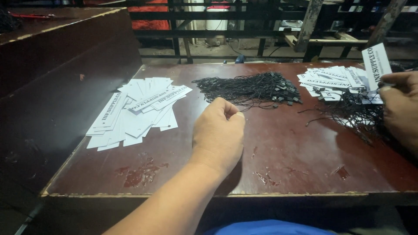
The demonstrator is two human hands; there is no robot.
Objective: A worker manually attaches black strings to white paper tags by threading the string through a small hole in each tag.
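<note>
Dark reddish-brown wood, worn and chipped in patches, makes up the desk (278, 148) on which everything lies. Left hand (219, 130) rests near the middle of it, fingers curled inward with the thumb against the forefinger as if pinching something very fine (whether a thread sits between them I cannot tell). It is just short of the bundle of black strings (250, 89), a loose tangle with small black plastic ends gathered at its right side, and it does not clearly touch the bundle.

Right hand (400, 109) is at the far right edge, partly cut off by the frame. Its fingers grip a white paper tag (376, 63), which stands tilted upward above the desk. Below and beside that hand lies a heap of finished tags (331, 80), white cards with black strings (348, 115) trailing from them toward the person.

To the left of the desk's centre, well apart from both hands, a fanned pile of plain white tags (137, 111) lies flat with no strings on it. A dark board (65, 65) rises along the left side.
</note>
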